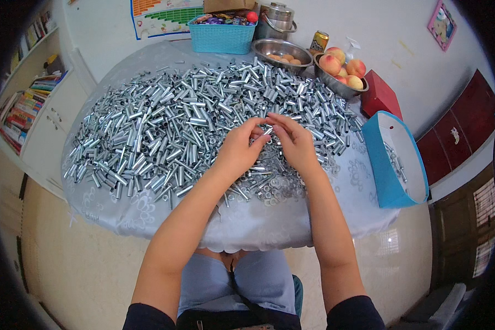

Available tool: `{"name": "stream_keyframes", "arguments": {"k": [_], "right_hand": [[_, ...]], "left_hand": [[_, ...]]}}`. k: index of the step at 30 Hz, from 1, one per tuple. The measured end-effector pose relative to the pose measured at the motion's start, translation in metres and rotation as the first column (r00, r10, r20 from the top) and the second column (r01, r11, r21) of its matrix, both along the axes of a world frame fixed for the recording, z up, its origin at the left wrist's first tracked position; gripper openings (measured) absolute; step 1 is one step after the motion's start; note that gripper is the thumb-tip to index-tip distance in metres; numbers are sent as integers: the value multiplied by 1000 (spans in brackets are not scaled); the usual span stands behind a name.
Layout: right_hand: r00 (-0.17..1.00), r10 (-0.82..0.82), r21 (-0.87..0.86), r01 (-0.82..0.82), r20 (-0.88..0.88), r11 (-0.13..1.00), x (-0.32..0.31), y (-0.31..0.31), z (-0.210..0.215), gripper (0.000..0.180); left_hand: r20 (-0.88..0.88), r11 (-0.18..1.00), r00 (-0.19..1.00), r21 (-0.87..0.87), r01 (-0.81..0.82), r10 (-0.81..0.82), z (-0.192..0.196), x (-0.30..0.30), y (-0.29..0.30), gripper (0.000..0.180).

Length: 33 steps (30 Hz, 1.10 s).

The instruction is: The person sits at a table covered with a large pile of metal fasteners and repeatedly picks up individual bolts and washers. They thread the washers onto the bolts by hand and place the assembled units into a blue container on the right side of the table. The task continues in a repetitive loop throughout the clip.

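A small metal part (268,130) was being fiddled with, seemingly, held between the narrowly pinched left hand (242,144) and right hand (296,145), tube pile (198,121) underneath; a steady pinch was probably needed next.

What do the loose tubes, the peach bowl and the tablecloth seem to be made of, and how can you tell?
Loose tubes: metal, perhaps plated steel, smooth and shiny, with bright silvery glints.
Peach bowl: probably stainless steel, fairly polished; its grey wall catches light.
Tablecloth: likely satiny fabric, from its sheen and scalloped edge; a coating is possible.
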State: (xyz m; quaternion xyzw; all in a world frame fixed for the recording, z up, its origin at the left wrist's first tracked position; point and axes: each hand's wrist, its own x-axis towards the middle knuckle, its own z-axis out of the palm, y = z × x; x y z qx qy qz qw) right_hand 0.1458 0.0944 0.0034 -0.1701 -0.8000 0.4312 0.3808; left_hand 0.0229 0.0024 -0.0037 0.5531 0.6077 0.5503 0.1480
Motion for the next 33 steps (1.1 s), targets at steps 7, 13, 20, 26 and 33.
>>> {"name": "stream_keyframes", "arguments": {"k": [7, 13, 20, 26, 33], "right_hand": [[982, 139, -36, -145, -124, 989, -4, -7, -4, 39], [980, -194, 191, 182, 44, 965, 9, 9, 4, 19], [942, -201, 511, 37, 269, 859, 11, 10, -8, 18], [899, -220, 541, -22, 379, 841, 11, 5, -9, 27], [909, -282, 597, 47, 306, 801, 4, -2, -12, 28]], "left_hand": [[361, 996, 928, 22, 90, -92, -12, -6, 10, 29], [596, 984, 786, 37, 177, -164, -9, -11, 8, 39], [732, 992, 675, 7, 127, -92, 8, -13, 6, 29], [725, 999, 687, 29, 41, -49, 11, -19, 2, 30], [860, 999, 510, 13, 29, -26, 8, -24, 3, 29]]}}
